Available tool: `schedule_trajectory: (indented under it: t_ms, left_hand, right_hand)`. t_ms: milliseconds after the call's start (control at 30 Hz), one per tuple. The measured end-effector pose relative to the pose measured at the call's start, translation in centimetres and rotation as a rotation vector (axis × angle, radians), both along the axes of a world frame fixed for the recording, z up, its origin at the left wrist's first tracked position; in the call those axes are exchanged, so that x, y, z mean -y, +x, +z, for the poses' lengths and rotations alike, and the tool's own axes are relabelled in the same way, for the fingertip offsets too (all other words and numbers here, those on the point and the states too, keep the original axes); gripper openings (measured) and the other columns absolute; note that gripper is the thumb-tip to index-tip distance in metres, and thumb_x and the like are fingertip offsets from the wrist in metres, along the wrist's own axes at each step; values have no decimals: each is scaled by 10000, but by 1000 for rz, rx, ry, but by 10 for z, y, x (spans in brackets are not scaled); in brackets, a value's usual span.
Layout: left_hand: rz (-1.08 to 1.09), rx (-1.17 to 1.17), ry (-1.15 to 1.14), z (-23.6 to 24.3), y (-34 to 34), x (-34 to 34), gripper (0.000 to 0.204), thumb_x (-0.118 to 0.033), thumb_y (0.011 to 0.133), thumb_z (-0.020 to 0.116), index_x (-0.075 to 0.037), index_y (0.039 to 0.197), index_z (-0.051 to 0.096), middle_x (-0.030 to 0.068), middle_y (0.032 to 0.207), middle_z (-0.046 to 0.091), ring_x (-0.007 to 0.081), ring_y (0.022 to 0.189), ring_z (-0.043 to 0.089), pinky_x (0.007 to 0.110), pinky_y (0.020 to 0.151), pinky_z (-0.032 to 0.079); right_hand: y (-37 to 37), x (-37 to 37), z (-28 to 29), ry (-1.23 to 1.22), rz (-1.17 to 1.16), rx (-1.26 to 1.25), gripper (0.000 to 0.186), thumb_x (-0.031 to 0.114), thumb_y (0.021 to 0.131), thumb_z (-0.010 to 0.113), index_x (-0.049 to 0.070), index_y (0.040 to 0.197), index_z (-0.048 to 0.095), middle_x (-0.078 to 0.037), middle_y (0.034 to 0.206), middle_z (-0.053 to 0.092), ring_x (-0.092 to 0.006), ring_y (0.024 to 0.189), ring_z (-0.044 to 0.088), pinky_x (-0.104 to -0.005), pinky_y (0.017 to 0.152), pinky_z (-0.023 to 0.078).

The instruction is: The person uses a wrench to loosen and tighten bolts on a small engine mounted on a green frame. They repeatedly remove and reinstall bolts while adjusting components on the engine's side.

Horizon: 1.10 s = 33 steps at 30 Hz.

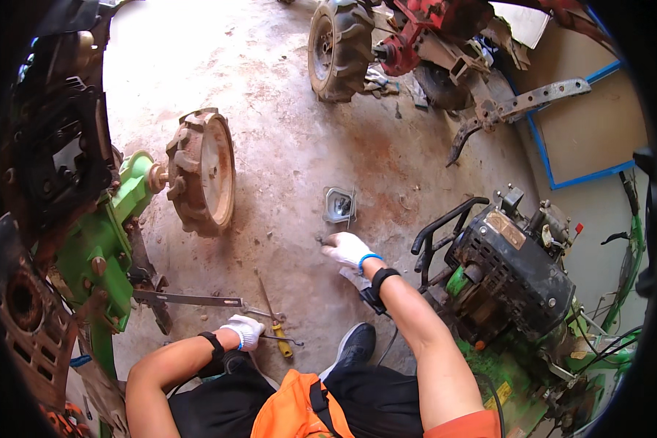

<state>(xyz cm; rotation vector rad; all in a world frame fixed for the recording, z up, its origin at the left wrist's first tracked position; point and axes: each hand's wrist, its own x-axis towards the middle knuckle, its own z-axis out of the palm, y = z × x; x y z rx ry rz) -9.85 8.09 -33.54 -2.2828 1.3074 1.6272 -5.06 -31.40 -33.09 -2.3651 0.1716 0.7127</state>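
Observation:
My left hand (pixel 244 332), in a white glove, is closed around a thin dark metal tool with a forked or hooked end (pixel 296 342), low near my left foot. In front of me my right hand (pixel 345 249), also gloved, reaches over the floor with its fingers pinched on a small dark metal piece (pixel 320 239), too small to name. Just beyond it sits a small metal tray (pixel 330 208) with small shiny parts inside. A screwdriver with a yellow handle (pixel 282 344) lies beside my left hand, its shaft passing a wrench (pixel 264 314).
Left stands a green machine (pixel 87 252) with a lugged wheel (pixel 215 171); a flat metal bar (pixel 190 298) extends from its side. To the right is a black-covered engine (pixel 522 255) with a tubular handle. A red machine (pixel 416 36) with a tyre (pixel 341 51) stands ahead.

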Motion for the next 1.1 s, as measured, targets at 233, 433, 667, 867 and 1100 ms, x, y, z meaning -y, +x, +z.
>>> schedule_trajectory:
  t_ms: [233,433,667,867,1100]
  left_hand:
    - [724,16,-407,24,-3,33,517,-418,1045,747,-25,1378,696,253,1296,771,409,1198,771,515,1011,621]
    - [1530,-605,-477,34,17,76,302,-106,1080,602,6,1360,618,68,977,674,176,869,698,355,795,626]
    - [1435,-644,-407,54,7,57,348,-63,1088,537,31,1402,653,61,887,661,150,757,612,325,701,539]
    - [1419,-648,-334,46,-6,53,369,-98,1070,549,37,1399,648,47,880,634,148,775,577,331,705,508]
    - [1355,-646,-318,48,-6,57,256,-111,1114,625,-53,1347,714,-2,935,678,99,802,604,285,717,530]
  right_hand:
    - [-5,-73,4,564,-208,-192,347,324,1039,780,6,1174,804,-97,944,811,-165,826,759,-371,729,624]
    - [3,-113,49,360,80,-20,532,443,1024,742,19,1343,788,-252,1280,814,-400,1195,771,-448,1095,580]
    - [42,45,25,-328,-481,184,559,521,962,773,34,1234,808,-262,1249,815,-422,1190,781,-485,1039,604]
    - [8,78,-14,-89,-500,-218,860,727,983,766,-74,1297,774,-221,1121,834,-322,918,808,-430,815,637]
    - [-2,45,-43,464,-783,-164,513,492,1115,701,1,1216,812,-82,984,829,-174,739,719,-360,666,568]
